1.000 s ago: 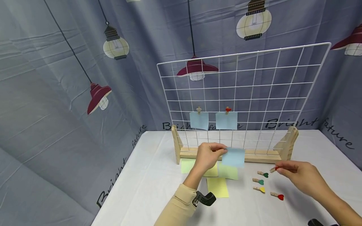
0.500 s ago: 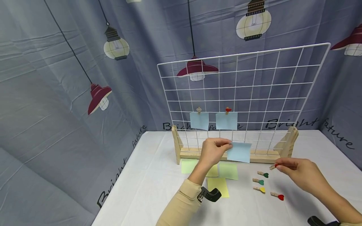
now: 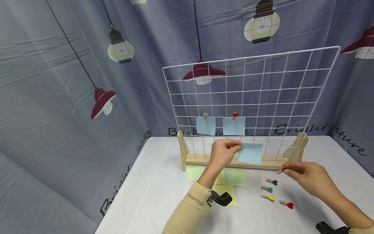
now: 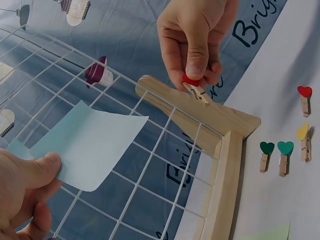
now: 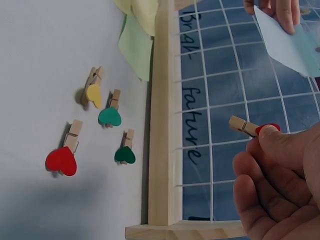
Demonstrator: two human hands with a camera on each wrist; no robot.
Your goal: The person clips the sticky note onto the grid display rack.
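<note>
My left hand (image 3: 223, 152) pinches a light-blue paper note (image 3: 250, 153) by its left edge, in front of the lower part of a white wire grid (image 3: 271, 87). In the left wrist view the note (image 4: 102, 147) hangs between thumb and fingers, slightly bent. Lower and to the right, my right hand (image 3: 309, 178) pinches a small wooden clothespin (image 5: 245, 127) by its red heart end; its bare wooden end points away from the fingertips. Two other blue notes hang on the grid, the left one (image 3: 205, 126) under a pale heart clothespin, the right one (image 3: 234, 126) under a red heart clothespin.
Several heart clothespins lie on the white table: dark green (image 3: 271, 181), lighter green (image 3: 267, 188), yellow (image 3: 268, 197) and red (image 3: 286, 204). Green notes (image 3: 236, 177) and yellow notes (image 3: 230, 194) lie below the grid's wooden base (image 3: 263, 164), partly behind the left arm.
My left hand has carried the blue note up and to the right, before the grid's lower bars. My right hand has risen slightly, still pinching the red heart clothespin.
</note>
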